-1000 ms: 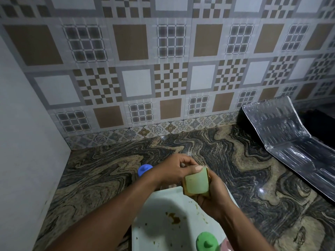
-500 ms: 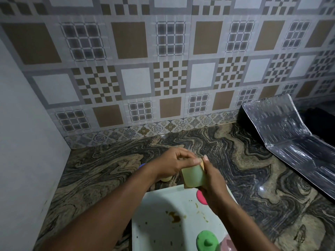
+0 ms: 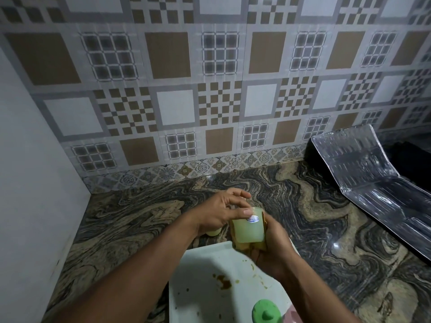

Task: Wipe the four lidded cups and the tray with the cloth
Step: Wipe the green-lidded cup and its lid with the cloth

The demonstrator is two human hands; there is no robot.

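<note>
A pale yellow-green cup [image 3: 248, 228] with a small oval sticker is held above the far edge of the white tray [image 3: 200, 297]. My left hand [image 3: 219, 212] grips its upper end from the left. My right hand [image 3: 271, 248] wraps the brownish cloth [image 3: 242, 246] around its underside and right side. The tray carries brown stains [image 3: 222, 280]. A green lid [image 3: 266, 312] of another cup shows at the tray's near right, next to a pink cup [image 3: 290, 317]. Part of a yellowish cup [image 3: 213, 233] peeks out under my left wrist on the counter.
The marbled counter [image 3: 130, 220] meets a patterned tile wall behind and a plain white wall [image 3: 28, 183] on the left. A shiny foil sheet [image 3: 373, 183] lies bent against the back right corner.
The cup has been turned in my hands: its side with the sticker now faces me. A blue lid and a pink lid seen earlier are hidden behind my arms now.
</note>
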